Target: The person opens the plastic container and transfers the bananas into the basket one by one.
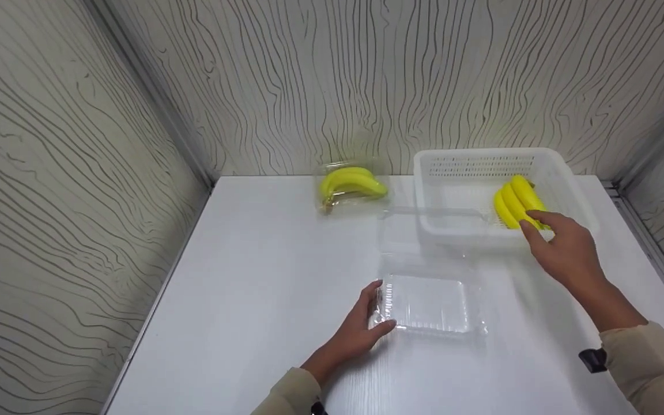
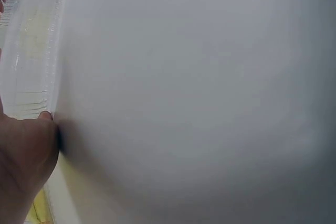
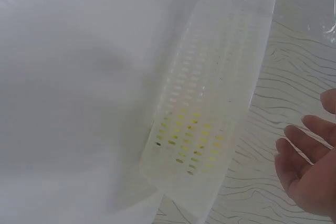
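Note:
An open clear plastic clamshell box (image 1: 433, 305) lies on the table in the head view, its lid (image 1: 387, 233) folded back toward the basket. My left hand (image 1: 352, 331) grips the box's left end, with the thumb at the near corner and fingers along the side. Over the near rim of a white perforated basket (image 1: 482, 153) hovers my right hand (image 1: 568, 251), its fingertips right at a bunch of yellow bananas (image 1: 510, 202) inside. Those fingers (image 3: 302, 145) are loosely bent with nothing between them in the right wrist view.
Left of the basket, at the table's back edge, stands another clear plastic box (image 1: 323, 170) with yellow bananas (image 1: 355, 177) in it. Patterned wall panels (image 1: 309, 86) rise behind the white table (image 1: 251, 259) and along its sides.

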Tool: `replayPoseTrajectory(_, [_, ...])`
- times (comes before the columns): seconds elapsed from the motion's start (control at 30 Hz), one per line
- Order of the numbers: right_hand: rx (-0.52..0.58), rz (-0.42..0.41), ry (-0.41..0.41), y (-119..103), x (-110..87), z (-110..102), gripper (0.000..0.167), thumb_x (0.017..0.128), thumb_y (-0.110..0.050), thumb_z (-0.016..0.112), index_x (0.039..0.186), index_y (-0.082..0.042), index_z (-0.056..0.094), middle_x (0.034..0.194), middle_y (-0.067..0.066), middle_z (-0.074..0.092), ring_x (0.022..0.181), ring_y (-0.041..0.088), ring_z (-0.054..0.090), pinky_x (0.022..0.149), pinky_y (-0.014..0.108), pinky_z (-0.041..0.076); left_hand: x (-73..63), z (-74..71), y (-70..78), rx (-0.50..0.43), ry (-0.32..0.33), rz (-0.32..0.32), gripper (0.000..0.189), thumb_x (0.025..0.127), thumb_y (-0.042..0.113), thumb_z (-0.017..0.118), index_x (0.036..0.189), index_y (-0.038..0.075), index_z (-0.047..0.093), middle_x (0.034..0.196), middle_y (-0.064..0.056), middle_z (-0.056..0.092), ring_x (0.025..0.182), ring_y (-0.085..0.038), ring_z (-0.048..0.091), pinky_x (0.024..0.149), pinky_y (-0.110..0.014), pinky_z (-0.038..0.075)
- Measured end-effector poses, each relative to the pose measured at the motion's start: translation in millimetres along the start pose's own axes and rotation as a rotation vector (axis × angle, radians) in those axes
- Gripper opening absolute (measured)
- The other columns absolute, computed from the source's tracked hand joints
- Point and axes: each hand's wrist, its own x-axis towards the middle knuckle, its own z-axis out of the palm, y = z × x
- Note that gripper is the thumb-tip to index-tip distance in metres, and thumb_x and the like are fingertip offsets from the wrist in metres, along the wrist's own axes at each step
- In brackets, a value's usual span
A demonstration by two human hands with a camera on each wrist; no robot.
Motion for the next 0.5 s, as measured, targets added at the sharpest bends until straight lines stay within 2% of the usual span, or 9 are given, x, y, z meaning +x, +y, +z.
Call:
replayPoseTrajectory(0.17, [0.058, -0.042, 0.029, -1.1, -24.0, 10.3, 0.056, 0.110, -0.044, 0.056, 0.148, -0.002, 0.061, 0.145, 0.031, 0.062, 0.130, 0.053, 0.058, 0.102, 0.071, 0.051, 0.3, 0.9, -0.9, 0.010, 0.004, 0.006, 0.085, 0.099, 0.050, 0.066, 0.169, 0.037, 0.019, 0.178, -0.008, 0.028, 0.165, -0.029, 0.032, 0.133, -0.050, 0.031])
replayPoseTrajectory(0.27, [0.065, -0.067, 0.038, 1.0, -36.7, 16.9, 0.054, 0.109, -0.042, 0.059, 0.147, -0.004, 0.063, 0.142, 0.029, 0.066, 0.123, 0.049, 0.062, 0.091, 0.045, 0.060, 0.3, 1.3, -1.7, 0.008, 0.001, 0.016, 0.085, 0.100, 0.050, 0.066, 0.169, 0.036, 0.019, 0.178, -0.009, 0.029, 0.165, -0.030, 0.031, 0.134, -0.050, 0.031])
replayPoseTrajectory(0.37, [0.072, -0.084, 0.040, 4.9, -47.4, 24.2, 0.051, 0.108, -0.041, 0.062, 0.145, -0.006, 0.064, 0.139, 0.027, 0.068, 0.118, 0.046, 0.065, 0.079, 0.016, 0.051, 0.0, 0.9, -1.7, -0.002, -0.002, 0.022, 0.084, 0.100, 0.049, 0.066, 0.168, 0.036, 0.019, 0.178, -0.010, 0.029, 0.165, -0.030, 0.031, 0.134, -0.050, 0.031])
replayPoseTrajectory(0.4, [0.073, -0.087, 0.042, 6.2, -50.6, 26.2, 0.050, 0.108, -0.041, 0.063, 0.145, -0.007, 0.065, 0.138, 0.025, 0.069, 0.117, 0.045, 0.065, 0.076, 0.010, 0.044, 0.0, 0.6, -1.5, -0.007, -0.004, 0.025, 0.084, 0.100, 0.049, 0.066, 0.168, 0.036, 0.019, 0.178, -0.010, 0.029, 0.165, -0.030, 0.031, 0.134, -0.050, 0.031])
replayPoseTrajectory(0.47, [0.073, -0.098, 0.047, 8.5, -56.0, 30.3, 0.048, 0.107, -0.039, 0.064, 0.144, -0.008, 0.066, 0.137, 0.024, 0.071, 0.116, 0.040, 0.067, 0.075, 0.006, 0.042, -0.3, -0.1, -1.3, -0.018, -0.006, 0.030, 0.084, 0.100, 0.048, 0.066, 0.169, 0.035, 0.019, 0.177, -0.011, 0.030, 0.165, -0.030, 0.031, 0.134, -0.050, 0.030])
replayPoseTrajectory(0.5, [0.074, -0.105, 0.052, 9.5, -57.7, 32.2, 0.047, 0.107, -0.039, 0.064, 0.143, -0.008, 0.067, 0.136, 0.022, 0.072, 0.116, 0.033, 0.067, 0.076, 0.005, 0.042, -0.6, -0.5, -1.2, -0.018, -0.006, 0.029, 0.084, 0.100, 0.048, 0.067, 0.169, 0.034, 0.019, 0.177, -0.011, 0.030, 0.165, -0.030, 0.031, 0.134, -0.050, 0.031])
